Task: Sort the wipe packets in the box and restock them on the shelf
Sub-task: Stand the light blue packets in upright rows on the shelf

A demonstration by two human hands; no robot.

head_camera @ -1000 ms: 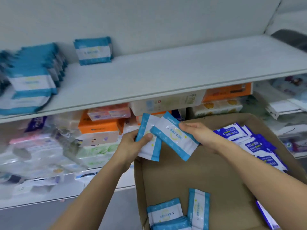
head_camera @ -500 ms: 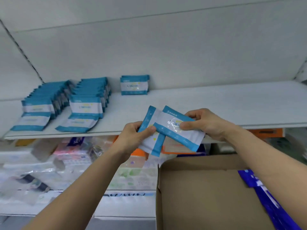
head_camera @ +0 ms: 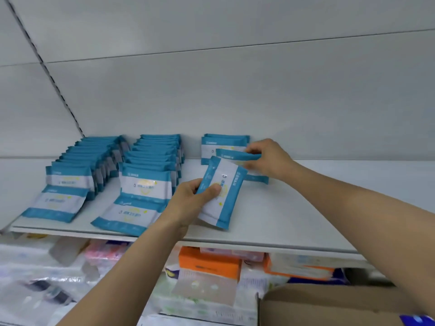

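Note:
My left hand (head_camera: 193, 198) grips a teal-and-white wipe packet (head_camera: 223, 194) above the white shelf (head_camera: 294, 220). Further back, my right hand (head_camera: 268, 158) pinches a second teal packet (head_camera: 235, 157) by its top edge, standing it in front of a short third row of packets (head_camera: 223, 143) against the back wall. Two long rows of the same teal packets stand to the left, the left row (head_camera: 77, 175) and the middle row (head_camera: 150, 175), each with a packet lying flat at its front. The cardboard box (head_camera: 329, 304) shows at the bottom right.
Under the shelf, a lower level holds orange boxes (head_camera: 209, 262), pink packs and clear plastic-wrapped goods (head_camera: 47, 274). A dark blue packet (head_camera: 416, 320) peeks out of the box. The shelf's right half is bare white board. A grey panel wall rises behind.
Both hands rose from the box to the shelf. The right hand carried its packet back to the third row; the left hand holds its packet above the shelf's front. The view tilted up.

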